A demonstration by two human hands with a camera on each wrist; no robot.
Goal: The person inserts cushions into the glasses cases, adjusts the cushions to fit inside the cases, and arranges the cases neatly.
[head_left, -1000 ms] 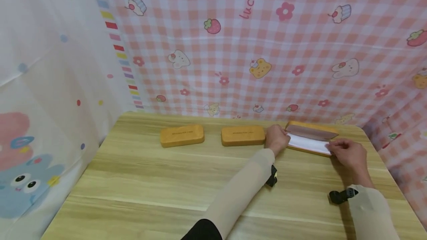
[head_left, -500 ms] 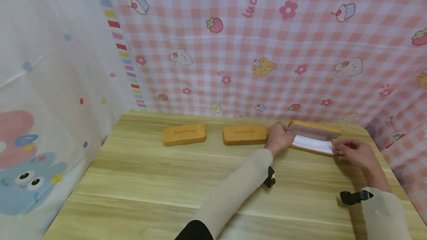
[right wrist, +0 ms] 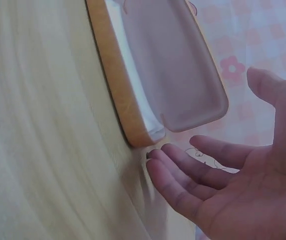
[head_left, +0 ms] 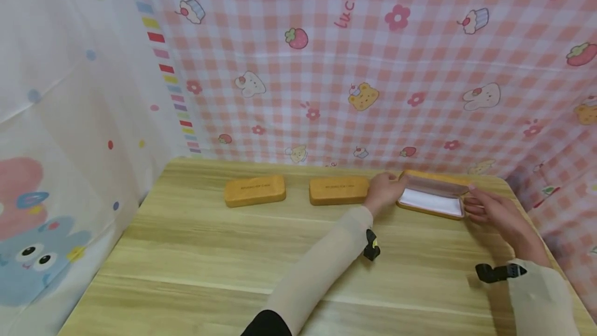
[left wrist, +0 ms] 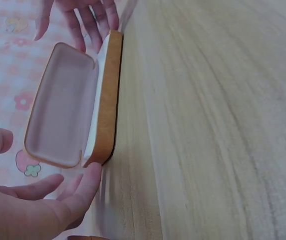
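An orange-brown glasses case (head_left: pixel 431 206) stands with its lid (head_left: pixel 438 185) raised at the right back of the table. White cloth-like material (head_left: pixel 430 201) lies inside it, and the lid's lining is greyish pink. My left hand (head_left: pixel 386 191) is at the case's left end; in the left wrist view one fingertip (left wrist: pixel 93 172) touches or nearly touches its corner, the other fingers loosely bent. Beside the right end is my right hand (head_left: pixel 499 214). The right wrist view shows its fingers (right wrist: pixel 172 185) relaxed, thumb apart, holding nothing, close to the case.
Two more orange-brown cases, both closed, lie in a row to the left: a middle one (head_left: pixel 339 191) next to my left hand and a far-left one (head_left: pixel 255 191). The wooden table (head_left: pixel 210 263) ends at a pink checked cloth (head_left: pixel 326 66) behind.
My right hand has drawn back from the case's right end, its fingers spreading out of a pinch. My left hand has shifted slightly left. The case stays in place with its lid raised.
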